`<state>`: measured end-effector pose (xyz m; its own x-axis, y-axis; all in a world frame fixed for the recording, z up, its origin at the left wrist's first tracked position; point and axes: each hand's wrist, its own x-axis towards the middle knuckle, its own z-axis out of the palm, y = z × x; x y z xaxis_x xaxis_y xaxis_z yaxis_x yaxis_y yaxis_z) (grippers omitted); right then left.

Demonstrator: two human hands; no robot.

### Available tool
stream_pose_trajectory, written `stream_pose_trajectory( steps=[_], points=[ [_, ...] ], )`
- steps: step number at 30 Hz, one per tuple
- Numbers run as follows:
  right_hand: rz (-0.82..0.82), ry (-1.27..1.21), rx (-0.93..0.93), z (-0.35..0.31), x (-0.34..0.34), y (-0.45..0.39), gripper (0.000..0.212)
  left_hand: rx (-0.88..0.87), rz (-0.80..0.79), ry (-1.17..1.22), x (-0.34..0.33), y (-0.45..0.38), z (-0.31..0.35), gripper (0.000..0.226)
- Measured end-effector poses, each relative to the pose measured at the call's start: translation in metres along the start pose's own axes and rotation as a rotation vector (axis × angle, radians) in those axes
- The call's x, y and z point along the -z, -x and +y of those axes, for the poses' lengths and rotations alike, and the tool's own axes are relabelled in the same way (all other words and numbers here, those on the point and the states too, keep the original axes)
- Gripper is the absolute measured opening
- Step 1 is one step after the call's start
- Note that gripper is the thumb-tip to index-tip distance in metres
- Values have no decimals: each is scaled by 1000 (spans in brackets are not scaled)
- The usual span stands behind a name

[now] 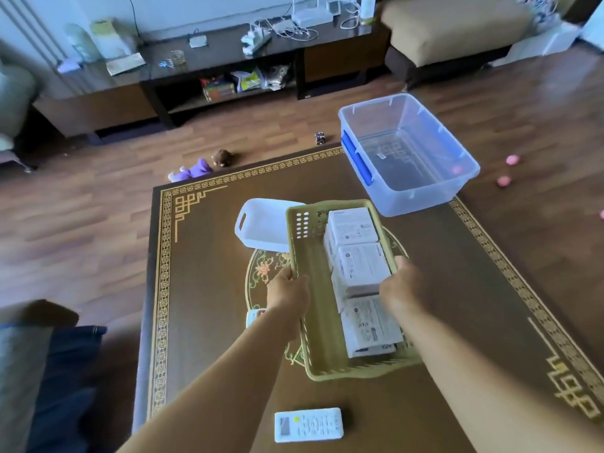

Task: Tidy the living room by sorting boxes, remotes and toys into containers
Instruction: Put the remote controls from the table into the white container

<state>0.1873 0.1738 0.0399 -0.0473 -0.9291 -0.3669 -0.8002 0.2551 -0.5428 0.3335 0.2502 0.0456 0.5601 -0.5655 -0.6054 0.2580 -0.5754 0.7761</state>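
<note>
Nearest, a white remote (309, 424) lies on the brown table (209, 322). Beyond it, the left hand (289, 291) and right hand (403, 284) grip opposite rims of the olive basket (313, 325) (white boxes (361, 266) inside). Farther off stands a clear bin (408, 152).

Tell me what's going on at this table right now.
A person grips an olive basket by its long sides, left hand and right hand. White boxes fill it in a row. A white remote lies on the table near them; the white bin and clear tub look empty. Toys sit on the floor.
</note>
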Motion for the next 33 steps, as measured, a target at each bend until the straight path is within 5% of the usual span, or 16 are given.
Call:
stream_pose_trajectory(
  steps=[12,28,33],
  points=[
    [-82,19,88,11,-5,-162,25,10,147,-139,-114,-126,4,17],
    [-13,-21,83,14,-56,-215,32,-88,105,-247,-119,-183,0,35],
    [202,62,426,-6,-88,-198,51,-131,184,-289,-96,-192,-4,25]
  ],
)
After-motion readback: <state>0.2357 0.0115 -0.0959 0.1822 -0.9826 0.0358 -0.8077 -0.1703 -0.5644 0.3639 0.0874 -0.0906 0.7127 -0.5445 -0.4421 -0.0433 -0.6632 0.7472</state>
